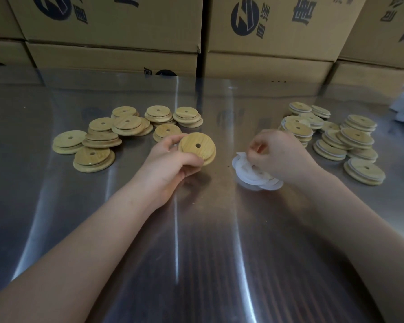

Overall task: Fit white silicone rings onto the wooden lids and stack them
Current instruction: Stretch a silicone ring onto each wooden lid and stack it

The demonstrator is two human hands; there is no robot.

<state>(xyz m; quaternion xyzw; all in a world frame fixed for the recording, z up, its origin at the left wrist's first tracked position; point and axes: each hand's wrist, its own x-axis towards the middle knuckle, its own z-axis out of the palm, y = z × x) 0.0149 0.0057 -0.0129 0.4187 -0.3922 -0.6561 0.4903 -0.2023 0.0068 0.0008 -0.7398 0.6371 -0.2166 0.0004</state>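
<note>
Left hand (173, 159) grips round wooden lid with centre hole (197, 148) by its rim, above surface. Right hand (275, 155) pinches thin white silicone rings (252, 177) lying there; likely floppy, clingy: peel one by its edge.

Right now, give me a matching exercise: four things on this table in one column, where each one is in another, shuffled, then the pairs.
Things: 1 single lid; 2 bare lids; 3 white rings; 4 ringed lids.
Places: A under the right hand; B left side of the table; C in the grip of the left hand; D right side of the table.
Pairs: 1-C, 2-B, 3-A, 4-D.
</note>
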